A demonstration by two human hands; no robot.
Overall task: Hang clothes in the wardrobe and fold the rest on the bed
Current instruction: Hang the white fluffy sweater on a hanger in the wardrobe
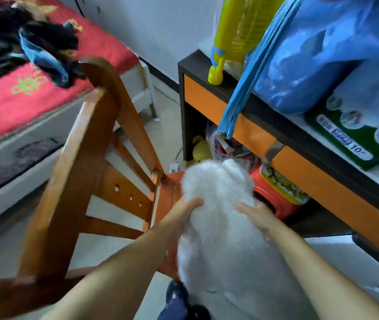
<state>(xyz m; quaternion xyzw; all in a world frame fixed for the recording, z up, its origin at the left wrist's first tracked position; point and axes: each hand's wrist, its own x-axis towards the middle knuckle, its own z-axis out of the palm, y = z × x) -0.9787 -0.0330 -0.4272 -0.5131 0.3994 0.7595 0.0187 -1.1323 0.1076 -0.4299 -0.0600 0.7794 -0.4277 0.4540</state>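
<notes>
A white fluffy garment (220, 227) lies bunched over the seat of a wooden chair (87, 172) in front of me. My left hand (183, 211) grips its left side, fingers sunk into the fleece. On the garment's right side lies my right hand (257, 215), its fingers curled into the fabric. At the upper left stands the bed with a red patterned cover (22, 105), and a heap of dark and blue clothes (22, 45) lies on it. No wardrobe is in view.
An orange-and-black desk (264, 135) stands on the right with a big blue bag (322, 49), a yellow bottle (230, 35) and a green pack on top. Toys, bags and a red box fill the space beneath it. The floor is pale tile.
</notes>
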